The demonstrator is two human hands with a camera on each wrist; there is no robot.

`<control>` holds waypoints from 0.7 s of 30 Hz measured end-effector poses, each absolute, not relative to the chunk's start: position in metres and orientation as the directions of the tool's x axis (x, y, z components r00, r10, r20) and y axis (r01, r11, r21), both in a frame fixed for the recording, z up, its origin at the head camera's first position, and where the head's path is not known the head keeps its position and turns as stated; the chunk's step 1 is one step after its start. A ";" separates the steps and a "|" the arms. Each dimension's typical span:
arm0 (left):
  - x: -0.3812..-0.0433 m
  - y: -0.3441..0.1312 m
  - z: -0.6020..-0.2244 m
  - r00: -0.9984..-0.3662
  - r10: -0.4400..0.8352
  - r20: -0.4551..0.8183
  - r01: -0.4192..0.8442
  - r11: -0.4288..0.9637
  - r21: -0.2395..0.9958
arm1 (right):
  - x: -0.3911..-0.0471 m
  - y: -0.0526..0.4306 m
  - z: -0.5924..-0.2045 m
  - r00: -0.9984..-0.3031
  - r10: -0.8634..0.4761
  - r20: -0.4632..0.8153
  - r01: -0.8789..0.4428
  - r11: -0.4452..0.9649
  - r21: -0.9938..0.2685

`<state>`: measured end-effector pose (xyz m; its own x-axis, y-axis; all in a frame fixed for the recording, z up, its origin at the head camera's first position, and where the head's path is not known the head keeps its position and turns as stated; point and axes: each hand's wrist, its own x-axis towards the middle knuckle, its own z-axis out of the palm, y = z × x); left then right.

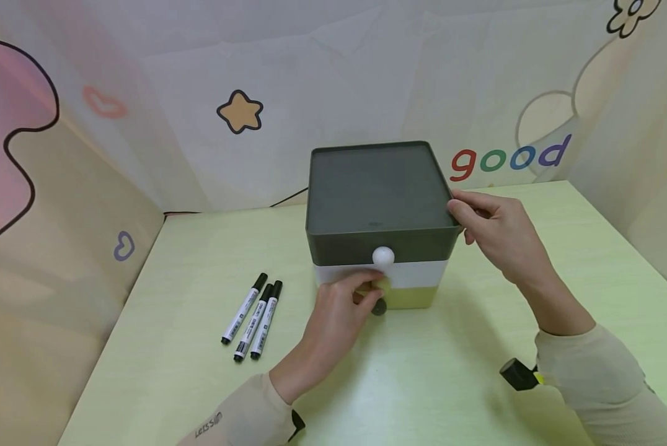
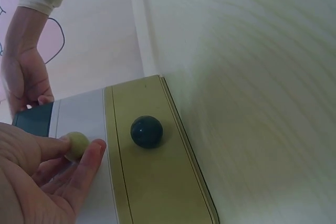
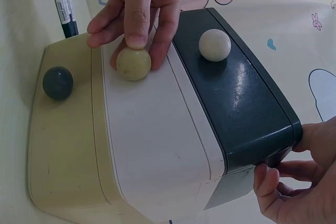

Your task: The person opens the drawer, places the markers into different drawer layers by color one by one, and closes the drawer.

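Observation:
A small three-tier drawer box (image 1: 378, 186) stands on the table, dark green on top, white in the middle, yellow-green at the bottom. My left hand (image 1: 341, 313) pinches the round yellow knob (image 3: 134, 64) of the white middle drawer (image 3: 152, 114) between thumb and fingers. Above it is the white knob (image 1: 383, 256) of the dark drawer; below sits the dark knob (image 2: 147, 132) of the yellow-green one. At the box's upper right edge, my right hand (image 1: 501, 235) grips the dark top section, thumb at the rim and fingers against the side. All drawers look closed.
Three black-capped white markers (image 1: 252, 319) lie on the pale green table (image 1: 194, 260) left of the box. Behind stands a printed cloth backdrop (image 1: 367, 74) with a star and the word "good". A thin dark cable (image 1: 289, 197) runs behind the box.

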<state>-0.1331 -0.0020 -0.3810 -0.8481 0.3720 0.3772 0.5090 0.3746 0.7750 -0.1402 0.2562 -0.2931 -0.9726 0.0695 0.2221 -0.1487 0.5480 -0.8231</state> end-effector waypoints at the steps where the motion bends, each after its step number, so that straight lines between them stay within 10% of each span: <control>1: -0.133 -0.002 -0.381 -0.849 0.370 0.376 0.507 0.375 0.776 | -0.140 0.256 -0.293 -0.972 0.071 0.222 -0.148 0.548 -0.823; 21: -0.127 -0.008 -0.404 -0.926 0.334 0.174 0.289 0.335 0.897 | -0.140 0.256 -0.295 -0.972 0.070 0.222 -0.152 0.534 -0.832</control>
